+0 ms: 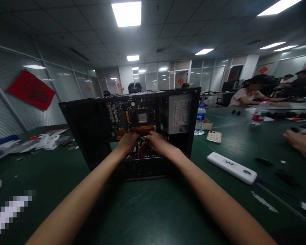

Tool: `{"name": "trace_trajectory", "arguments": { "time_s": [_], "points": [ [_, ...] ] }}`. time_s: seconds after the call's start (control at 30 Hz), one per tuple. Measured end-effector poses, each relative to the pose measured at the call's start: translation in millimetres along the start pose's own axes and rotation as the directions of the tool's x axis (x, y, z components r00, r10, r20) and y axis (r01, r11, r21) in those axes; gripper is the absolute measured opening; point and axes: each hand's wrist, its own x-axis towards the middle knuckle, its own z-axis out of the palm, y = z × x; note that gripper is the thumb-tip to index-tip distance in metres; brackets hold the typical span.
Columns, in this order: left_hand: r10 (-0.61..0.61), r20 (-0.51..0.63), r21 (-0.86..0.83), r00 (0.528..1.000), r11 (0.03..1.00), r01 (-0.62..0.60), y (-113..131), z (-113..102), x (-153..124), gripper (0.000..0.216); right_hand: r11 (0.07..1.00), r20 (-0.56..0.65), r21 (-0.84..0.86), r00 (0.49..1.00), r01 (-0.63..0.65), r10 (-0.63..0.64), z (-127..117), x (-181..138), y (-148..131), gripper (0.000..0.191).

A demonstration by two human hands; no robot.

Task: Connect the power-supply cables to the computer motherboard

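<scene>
- Fingers (135,135) of the left hand (126,142) bent inward at the lower edge of the board (150,105), inside the open case (85,134).
- Right hand (160,142) close beside it, fingers likewise bent inward. Narrow gap between the two hands.
- Cannot tell whether either set of fingers pinches anything; tips hidden or blurred.
- Case: black, upright on the bench (153,207), open side toward the wearer, straight ahead. Both forearms reach to it from below.
- Board: in upper middle of case. Pale slots (112,113) at its left, silver square (142,118) near centre, orange-yellow strip (142,128) just above the hands.
- Power supply (179,114): grey, labelled, upper right of case.
- Wires (143,149), some red, bunched below and between the hands.
- Right of case: blue-capped bottle (200,117), upright; small box (208,124) just beside it; patterned slab (214,136), phone-shaped, lying flat nearer the wearer.
- Nearer still: white bar (232,167) marked "3", cord at its far right end.
- Farther right: red-capped bottle (260,112), upright. Beyond it, a seated person (247,93) in a pale top, arms on the surface. Another person's hand (297,139) at right edge.
- Left of bench: heap of mixed bits (47,141), mostly white and grey, blurred.
- Behind, on left glass wall: red paper diamond (32,90), dark characters on it.
</scene>
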Motion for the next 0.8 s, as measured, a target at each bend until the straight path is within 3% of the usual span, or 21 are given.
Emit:
{"name": "trace_trajectory", "arguments": {
  "time_s": [0.13, 0.37, 0.8],
  "points": [
    [-0.019, 0.018, 0.003, 1.000, 1.000, 0.019, 4, -5, -1, 0.026, 0.990, 0.022, -0.138, 0.999, 0.035, -0.033, 2, 12, 4, 0.026],
    [-0.024, 0.026, -0.008, 0.999, 1.000, 0.024, 4, -5, -2, 0.028, 0.968, 0.081, -0.228, 0.993, 0.103, -0.087, 2, 23, 7, 0.032],
    [-0.045, 0.004, -0.051, 0.999, 0.998, 0.045, 4, -2, -2, 0.026, 0.966, 0.057, -0.251, 0.997, 0.056, -0.044, 8, 21, 4, 0.029]
  ]
}}
